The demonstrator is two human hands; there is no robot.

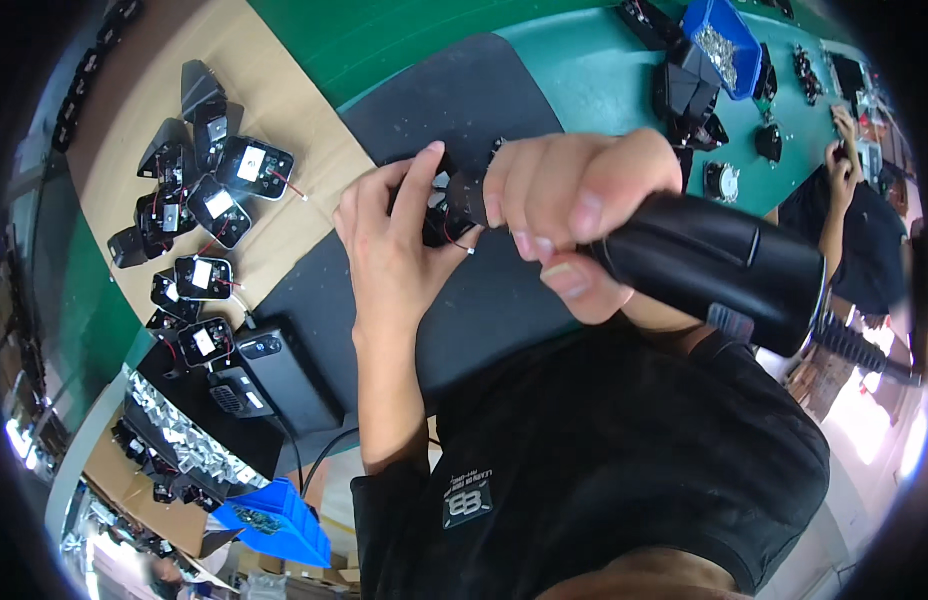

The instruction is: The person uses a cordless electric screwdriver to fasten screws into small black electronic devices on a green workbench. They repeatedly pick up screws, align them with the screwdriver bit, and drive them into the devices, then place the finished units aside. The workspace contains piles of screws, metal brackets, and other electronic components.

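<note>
My right hand (579,195) is wrapped round a black electric screwdriver (724,265), whose cable leaves its rear end toward the right. The tool's front end points left, toward a small black plastic housing (437,225). Holding that housing down on the dark mat (464,100) is my left hand (389,240), thumb and fingers on either side. A thin lead ends in a white connector (471,250) by my left thumb. Much of the housing, and the screwdriver's tip, are hidden behind my hands.
Several black housings (252,165) with white labels and red leads lie on a cardboard sheet (294,80) at left. A black phone (294,375) and a tray of silver pieces (189,430) sit nearer. Blue bins (284,525) (749,60) stand lower left and upper right. Another person's arm (839,210) works at right.
</note>
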